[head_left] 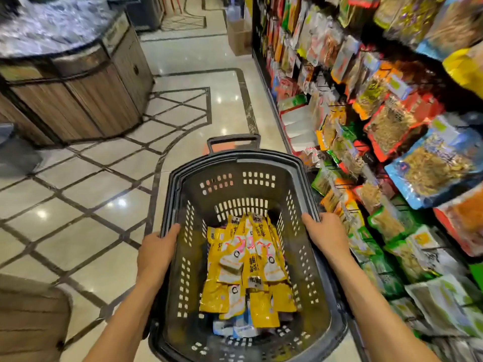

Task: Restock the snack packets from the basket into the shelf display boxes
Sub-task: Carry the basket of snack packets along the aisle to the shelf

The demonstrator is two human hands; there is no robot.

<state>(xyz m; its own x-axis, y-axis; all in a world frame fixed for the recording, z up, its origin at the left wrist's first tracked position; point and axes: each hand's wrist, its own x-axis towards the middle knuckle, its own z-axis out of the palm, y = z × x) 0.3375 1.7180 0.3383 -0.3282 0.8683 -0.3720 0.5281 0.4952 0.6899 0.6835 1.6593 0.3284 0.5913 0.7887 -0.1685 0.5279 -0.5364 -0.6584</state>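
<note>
Both hands grip the dark basket (236, 165) by its side rims, left hand (156, 250) and right hand (325, 235), fingers curled over the edges. Yellow snack packets (248, 265) lie heaped inside. The shelf (366, 142) alongside looks blurred.

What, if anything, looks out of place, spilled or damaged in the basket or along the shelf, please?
Nothing looks spilled or damaged. The yellow snack packets lie in a loose, overlapping heap in the basket, not stacked. A cardboard box stands on the aisle floor at the far end of the shelf.
</note>
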